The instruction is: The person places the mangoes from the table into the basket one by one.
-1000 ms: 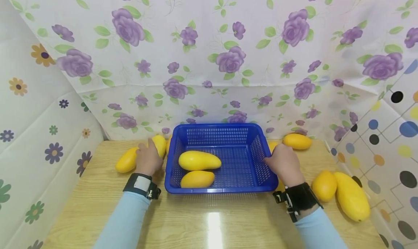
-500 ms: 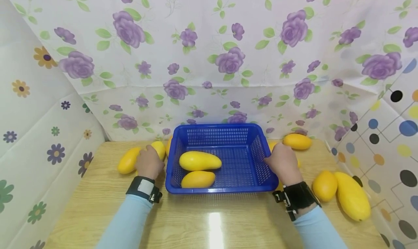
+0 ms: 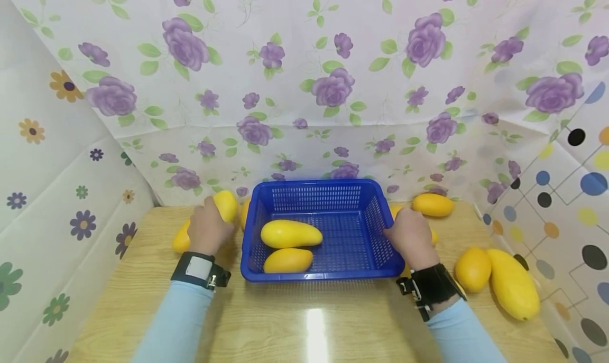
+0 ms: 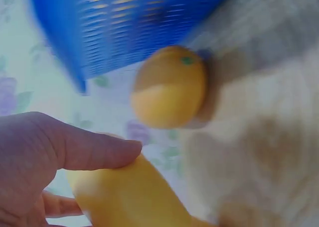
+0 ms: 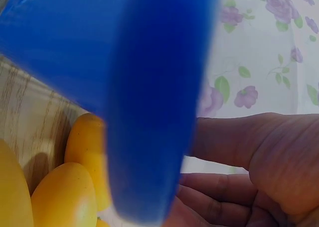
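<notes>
Mango loose on worktop; left hand holds another mango in its grip, outside basket. Two mangoes inside, so looks early; right hand has its grip on basket, several mangoes beyond it not in yet.

Blue basket blurred in both wrist views, held yellow fruit cut off below in the left.
</notes>
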